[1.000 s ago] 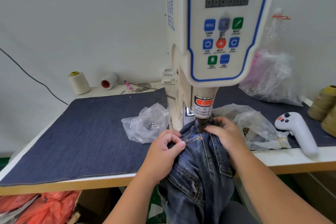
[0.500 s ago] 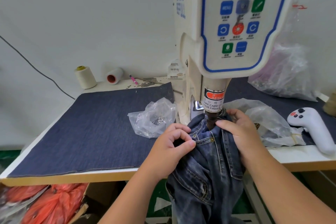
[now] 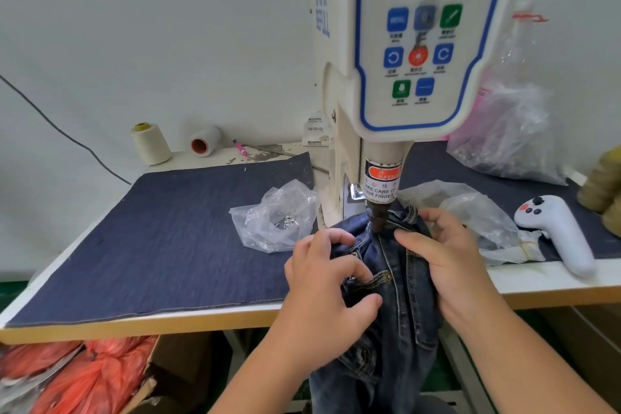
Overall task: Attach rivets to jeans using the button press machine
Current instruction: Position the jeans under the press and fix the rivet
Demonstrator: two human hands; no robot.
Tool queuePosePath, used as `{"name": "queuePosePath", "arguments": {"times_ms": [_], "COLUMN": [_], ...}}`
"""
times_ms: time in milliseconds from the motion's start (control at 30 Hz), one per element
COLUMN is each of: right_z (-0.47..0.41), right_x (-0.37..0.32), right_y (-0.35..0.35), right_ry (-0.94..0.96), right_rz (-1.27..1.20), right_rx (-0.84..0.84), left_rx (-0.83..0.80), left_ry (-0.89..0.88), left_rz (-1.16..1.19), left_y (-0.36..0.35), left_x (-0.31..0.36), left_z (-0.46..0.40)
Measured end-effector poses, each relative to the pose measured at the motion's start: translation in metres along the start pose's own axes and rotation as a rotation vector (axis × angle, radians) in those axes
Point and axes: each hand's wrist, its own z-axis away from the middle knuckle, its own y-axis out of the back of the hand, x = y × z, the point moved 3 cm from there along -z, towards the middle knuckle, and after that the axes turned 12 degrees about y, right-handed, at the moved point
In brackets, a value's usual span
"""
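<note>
Dark blue jeans [image 3: 396, 323] hang over the table's front edge, their waistband tucked under the punch [image 3: 377, 220] of the white button press machine [image 3: 416, 54]. My left hand [image 3: 327, 299] grips the denim to the left of the punch, fingers and thumb curled round a fold. On the right of the punch my right hand [image 3: 443, 255] holds the waistband, fingertips close to the tool. A brass rivet [image 3: 389, 276] shows on the pocket between my hands. A clear bag of metal rivets [image 3: 275, 217] lies on the table left of the machine.
A denim mat [image 3: 161, 239] covers the table. Thread cones [image 3: 150, 144] stand at the back left, more clear bags [image 3: 477, 212] sit right of the machine, and a white handheld controller [image 3: 557, 232] lies at the right. Orange plastic bags [image 3: 84, 376] lie under the table.
My left hand has loosened from a tight pinch and its fingers have spread over the denim fold. The camera has moved closer and tilted up; my right hand stays at the punch.
</note>
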Motion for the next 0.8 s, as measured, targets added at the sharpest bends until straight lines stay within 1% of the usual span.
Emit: {"name": "queuePosePath", "arguments": {"times_ms": [133,233,333,400,567,633,800], "right_z": [0.009,0.016,0.026,0.035,0.052,0.056,0.059], "right_x": [0.002,0.002,-0.003,-0.008,-0.027,-0.035,-0.051], "right_y": [0.004,0.005,0.006,0.005,0.0,-0.002,-0.006], "right_ry": [-0.027,-0.052,-0.071,-0.069,-0.015,0.007,0.013], "right_rz": [-0.003,-0.023,-0.048,-0.065,-0.094,-0.096,-0.158], "right_rx": [0.014,0.025,0.0,-0.029,-0.14,-0.164,-0.195], "left_rx": [0.033,-0.015,-0.045,-0.075,-0.212,-0.215,-0.202], "left_ry": [-0.015,0.0,0.016,-0.026,-0.224,-0.247,-0.21], "left_rz": [-0.06,-0.089,-0.115,-0.134,-0.206,-0.186,-0.093], "left_y": [0.001,0.001,0.002,0.005,0.007,0.012,0.03], "left_x": [0.002,0.002,0.002,0.005,0.018,0.021,0.022], "left_z": [0.009,0.015,0.02,0.025,0.041,0.045,0.047]}}
